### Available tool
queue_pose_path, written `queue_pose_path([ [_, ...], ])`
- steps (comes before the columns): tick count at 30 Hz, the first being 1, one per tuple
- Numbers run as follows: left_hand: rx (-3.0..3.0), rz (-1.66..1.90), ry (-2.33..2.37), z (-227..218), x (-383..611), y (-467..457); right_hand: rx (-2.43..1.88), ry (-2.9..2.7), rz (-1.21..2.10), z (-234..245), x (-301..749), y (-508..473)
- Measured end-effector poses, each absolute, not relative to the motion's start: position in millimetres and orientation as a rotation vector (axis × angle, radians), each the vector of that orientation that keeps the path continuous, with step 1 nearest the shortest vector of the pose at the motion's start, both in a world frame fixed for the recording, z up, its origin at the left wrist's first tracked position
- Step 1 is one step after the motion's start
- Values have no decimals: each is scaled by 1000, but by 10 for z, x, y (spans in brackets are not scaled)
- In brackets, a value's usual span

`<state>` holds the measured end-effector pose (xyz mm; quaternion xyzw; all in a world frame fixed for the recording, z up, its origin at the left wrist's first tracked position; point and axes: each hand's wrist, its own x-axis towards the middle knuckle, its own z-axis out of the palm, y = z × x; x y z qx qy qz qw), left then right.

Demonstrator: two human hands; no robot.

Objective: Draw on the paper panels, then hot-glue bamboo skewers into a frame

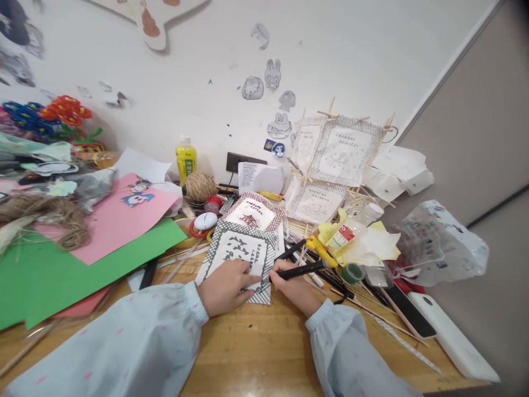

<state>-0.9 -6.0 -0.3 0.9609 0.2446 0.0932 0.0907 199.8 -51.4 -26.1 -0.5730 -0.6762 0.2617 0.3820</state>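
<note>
A sheet of paper with a dark green patterned border, leaf shapes and handwritten characters lies on the wooden table. My left hand rests flat on its lower left part, fingers stretched out. In my right hand is a black marker pen, its tip at the sheet's right border. Diagonal lines fill the border's lower right. Behind this sheet, partly covered by it, lies a second drawing with a dark red border and a pavilion.
Green card and pink card lie left. A twine ball and yellow bottle stand behind. A yellow glue gun, green tape, phone and white box are right. Framed drawings lean on the wall.
</note>
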Motion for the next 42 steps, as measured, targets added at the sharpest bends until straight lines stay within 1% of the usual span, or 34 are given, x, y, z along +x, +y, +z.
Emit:
queue_pose_path([
  [2,2843,288,725,-4,-11,-60,-1469,-1714,675,-280,2006,-503],
  [8,2867,278,709,-12,-16,-51,-1419,-1629,886,-268,2029,-495],
  [12,2871,232,689,8,-26,-51,-1463,-1564,811,-248,2034,-501],
  [16,2867,246,685,22,-35,-55,-1474,-1613,738,-225,2019,-513],
  [24,2839,287,668,-17,-38,-34,-1445,-1695,709,-214,1986,-517],
  [30,2839,246,685,5,-37,-40,-1442,-1672,718,-228,1992,-496],
  [36,2853,228,678,4,-47,-44,-1414,-1605,870,-271,2034,-466],
  [42,2870,180,679,32,-49,-66,-1485,-1589,726,-240,2022,-503],
])
